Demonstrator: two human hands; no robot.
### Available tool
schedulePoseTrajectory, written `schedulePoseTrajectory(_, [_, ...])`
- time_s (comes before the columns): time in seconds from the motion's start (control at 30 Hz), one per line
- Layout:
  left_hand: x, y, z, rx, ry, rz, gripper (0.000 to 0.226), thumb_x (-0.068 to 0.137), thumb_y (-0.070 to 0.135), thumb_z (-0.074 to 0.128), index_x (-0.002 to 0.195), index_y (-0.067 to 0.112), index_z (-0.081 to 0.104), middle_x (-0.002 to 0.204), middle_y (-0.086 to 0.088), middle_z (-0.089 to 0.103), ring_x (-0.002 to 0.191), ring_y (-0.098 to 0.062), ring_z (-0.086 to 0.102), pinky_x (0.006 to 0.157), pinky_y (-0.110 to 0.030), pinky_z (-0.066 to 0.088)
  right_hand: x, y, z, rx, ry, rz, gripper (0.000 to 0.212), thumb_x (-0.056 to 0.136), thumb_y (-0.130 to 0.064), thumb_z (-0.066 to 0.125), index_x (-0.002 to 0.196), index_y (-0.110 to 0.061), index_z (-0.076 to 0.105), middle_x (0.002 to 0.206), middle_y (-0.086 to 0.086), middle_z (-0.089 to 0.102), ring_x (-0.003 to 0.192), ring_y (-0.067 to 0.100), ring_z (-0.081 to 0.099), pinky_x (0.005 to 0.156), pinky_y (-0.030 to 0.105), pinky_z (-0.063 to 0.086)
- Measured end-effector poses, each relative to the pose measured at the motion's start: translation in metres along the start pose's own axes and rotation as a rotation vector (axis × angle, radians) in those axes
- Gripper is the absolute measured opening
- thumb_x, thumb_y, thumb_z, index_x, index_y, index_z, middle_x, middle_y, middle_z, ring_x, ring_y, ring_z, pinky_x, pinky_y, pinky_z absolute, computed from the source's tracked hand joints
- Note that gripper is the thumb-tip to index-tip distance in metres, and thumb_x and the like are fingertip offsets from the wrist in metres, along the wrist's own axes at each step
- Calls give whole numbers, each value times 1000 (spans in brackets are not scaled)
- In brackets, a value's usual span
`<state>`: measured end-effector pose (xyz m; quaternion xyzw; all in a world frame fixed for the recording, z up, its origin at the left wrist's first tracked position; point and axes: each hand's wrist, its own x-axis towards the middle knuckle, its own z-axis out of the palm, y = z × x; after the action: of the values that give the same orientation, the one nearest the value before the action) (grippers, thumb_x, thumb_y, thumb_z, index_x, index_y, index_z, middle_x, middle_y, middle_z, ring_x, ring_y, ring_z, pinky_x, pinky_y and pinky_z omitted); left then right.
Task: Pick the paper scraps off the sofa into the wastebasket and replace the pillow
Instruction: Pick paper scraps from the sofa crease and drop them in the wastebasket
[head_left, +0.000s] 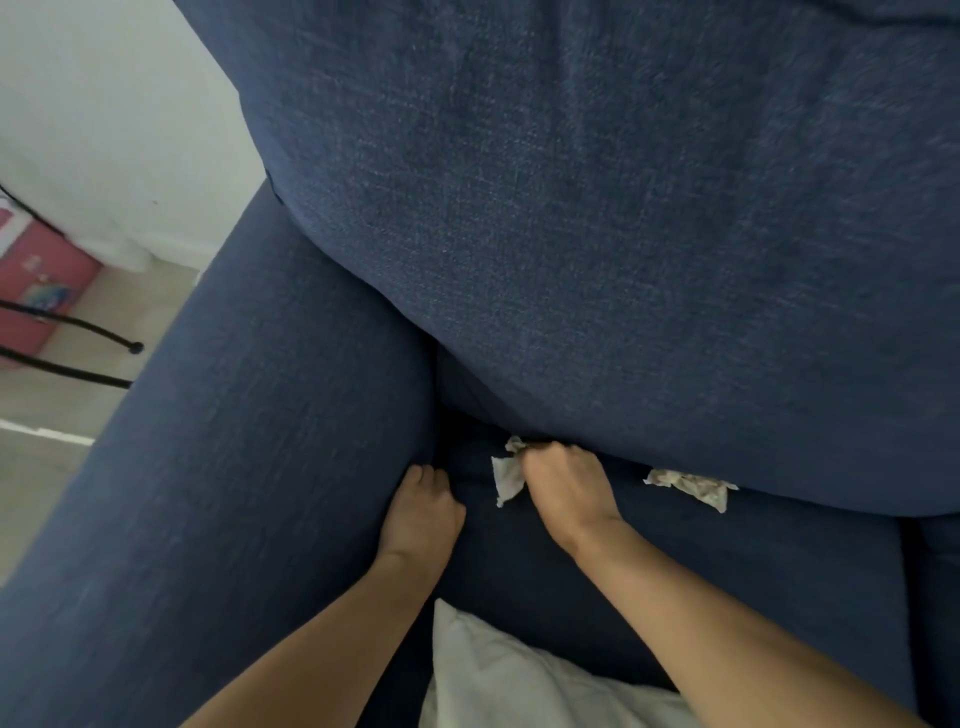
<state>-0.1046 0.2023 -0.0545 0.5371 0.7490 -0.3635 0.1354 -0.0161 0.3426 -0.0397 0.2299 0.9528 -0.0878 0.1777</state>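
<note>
I look down at a dark blue sofa (597, 218). My right hand (563, 488) is shut on a crumpled white paper scrap (508, 475) at the crease where the seat meets the back cushion. A second crumpled scrap (693, 486) lies on the seat just right of that hand, under the back cushion's lower edge. My left hand (423, 512) rests with curled fingers on the seat beside the armrest (234, 467), holding nothing. A white pillow (498, 680) lies on the seat at the bottom of the view, between my forearms. No wastebasket is in view.
Left of the sofa is light floor (62, 405) with black thin metal legs (67, 325) and a pink box (36, 280) against a white wall.
</note>
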Motion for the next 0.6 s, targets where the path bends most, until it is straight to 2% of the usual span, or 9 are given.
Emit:
schedulePoseTrajectory(0.07, [-9,-2,-5,-65,20,-9,21,93,8,51,107,13,67,118,-13,58,108,-29,50,99,-40,34,-7,-1,-6,26,-20,16,19,96,-2,54,97,-11,70,97,7,74,86,22,71,65,29,45])
schedulePoseTrajectory(0.17, [-33,-7,-15,-143,31,-5,22,92,1,50,104,10,66,121,-16,54,110,-31,50,98,-40,38,-24,-4,-16,56,-27,34,20,97,-2,56,110,-13,67,95,5,74,84,23,71,68,31,48])
schedulePoseTrajectory(0.3, [-77,-18,-26,-237,38,2,20,92,-2,51,102,8,65,125,-18,51,113,-32,48,98,-39,38,-50,-15,-34,71,0,26,26,97,-5,59,117,-19,64,84,0,70,75,20,69,62,29,46])
schedulePoseTrajectory(0.43, [-114,-44,-38,-389,159,4,25,89,-3,54,106,10,67,125,-13,49,114,-29,45,99,-35,38,-59,-35,-76,63,72,19,12,100,-12,56,96,-17,67,82,-1,67,73,17,67,62,29,50])
schedulePoseTrajectory(0.53, [-143,-73,-44,-522,297,-25,31,85,-2,59,111,14,64,120,-7,48,109,-24,45,95,-30,39,-66,-62,-108,90,175,1,17,100,-14,58,85,-16,65,73,-1,63,64,15,63,60,32,54])
schedulePoseTrajectory(0.6, [-165,-95,-38,-626,398,-82,33,84,-1,61,112,17,64,116,-2,49,104,-19,46,89,-26,41,-73,-87,-127,105,231,-15,19,99,-11,56,83,-15,65,70,-1,61,61,18,62,56,34,50])
